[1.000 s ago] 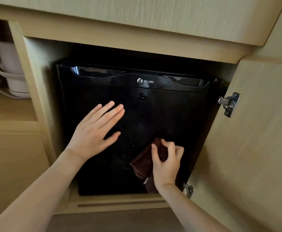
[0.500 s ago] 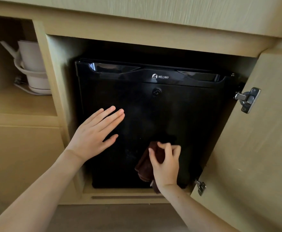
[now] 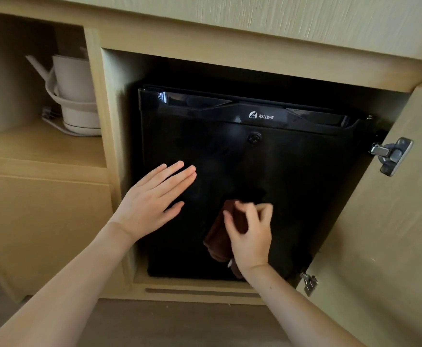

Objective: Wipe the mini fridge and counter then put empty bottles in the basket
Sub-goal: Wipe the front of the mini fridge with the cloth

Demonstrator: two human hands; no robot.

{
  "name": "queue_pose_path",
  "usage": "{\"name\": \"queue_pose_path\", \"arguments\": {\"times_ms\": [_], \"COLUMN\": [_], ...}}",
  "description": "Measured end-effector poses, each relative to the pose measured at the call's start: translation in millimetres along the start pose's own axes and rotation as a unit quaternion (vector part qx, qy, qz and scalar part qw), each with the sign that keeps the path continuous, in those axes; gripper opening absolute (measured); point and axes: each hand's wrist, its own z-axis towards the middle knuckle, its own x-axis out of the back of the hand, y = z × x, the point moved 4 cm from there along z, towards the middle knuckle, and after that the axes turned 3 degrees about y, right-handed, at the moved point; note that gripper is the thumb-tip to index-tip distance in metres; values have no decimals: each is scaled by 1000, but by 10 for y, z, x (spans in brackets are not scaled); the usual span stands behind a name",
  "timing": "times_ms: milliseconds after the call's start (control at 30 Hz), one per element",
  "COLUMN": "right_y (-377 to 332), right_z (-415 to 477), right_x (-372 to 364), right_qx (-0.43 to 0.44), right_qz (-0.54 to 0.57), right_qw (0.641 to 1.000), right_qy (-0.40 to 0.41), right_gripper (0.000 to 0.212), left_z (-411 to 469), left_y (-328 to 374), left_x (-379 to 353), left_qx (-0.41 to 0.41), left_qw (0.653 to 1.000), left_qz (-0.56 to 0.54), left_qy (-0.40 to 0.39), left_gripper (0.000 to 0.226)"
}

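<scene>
Cloth and fingers: a dark brown cloth is pinched in the right hand, thumb on its left face and the curled fingers over its top edge; most of the cloth hangs below and left of the fingers.
Cloth position: against the lower middle of the mini fridge door, well below the fridge's round lock.
Cloth look: soft, folded into loose layers, reddish brown, a small pale tag showing at its bottom edge.
Fridge look: glossy black, door closed, with a white WELLWAY logo on the top band; it sits inside a pale wooden cabinet.
Right hand pose: back of the hand toward the camera, wrist below, forearm rising from the bottom right; the fingertips look slightly blurred.
Left hand: spread flat, holding nothing, 4 fingers together pointing up and right over the left half of the fridge door; whether the palm touches the door cannot be told.
Cabinet door: swung wide on the fridge's right, with 2 metal hinges.
Left of the fridge: a white kettle on an open shelf.
</scene>
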Motion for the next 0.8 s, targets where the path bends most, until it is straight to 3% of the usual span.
{"name": "queue_pose_path", "arguments": {"times_ms": [133,267,367,567,800], "right_y": [14,-198,-218,77,-284], "right_z": [10,443,473,-250,359], "right_x": [32,154,84,-184,-77], "right_qx": [-3,40,30,128,107], "right_qz": [10,34,39,-91,-33], "right_qw": [999,996,996,980,993], "right_qy": [-46,66,81,-123,35], "right_gripper": [22,26,27,24,26], "left_z": [-74,-160,-172,-180,-223], "left_y": [-31,-82,-94,-85,-118], "left_x": [11,12,-5,-8,19], "left_qx": [-1,-9,-5,3,-5], "left_qw": [1000,1000,1000,1000,1000], "left_qz": [4,11,5,2,-2], "left_qy": [-9,-16,-11,-9,-20], "left_gripper": [64,64,63,64,68]}}
